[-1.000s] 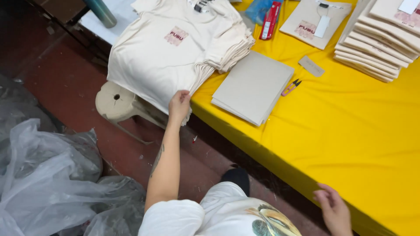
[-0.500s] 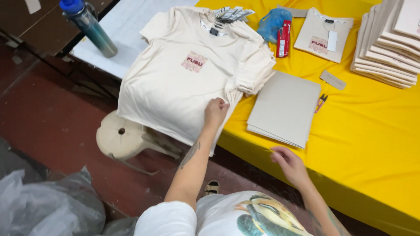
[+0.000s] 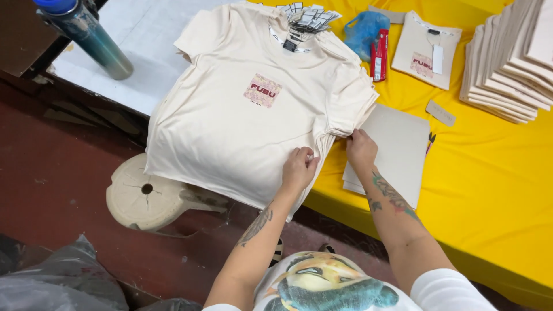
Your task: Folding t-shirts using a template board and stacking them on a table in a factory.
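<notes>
Garment packing workshop: yellow table [image 3: 489, 190] w/ piles of cream T-shirts [image 3: 253, 109] w/ hang tags [image 3: 305, 16], folded stacks [image 3: 507, 63] at right, grey cardboard sheets [image 3: 397, 144], plastic bags [image 3: 63, 282] on worn red floor.

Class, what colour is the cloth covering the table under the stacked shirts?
Bright yellow: the table cloth shows best in the head view, right of the stacked shirts.

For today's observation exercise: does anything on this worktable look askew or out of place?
Yes. The stack of cream T-shirts overhangs the yellow table edge, its hem drooping above a stool. Left hand and right hand grip its lower edge.
</notes>
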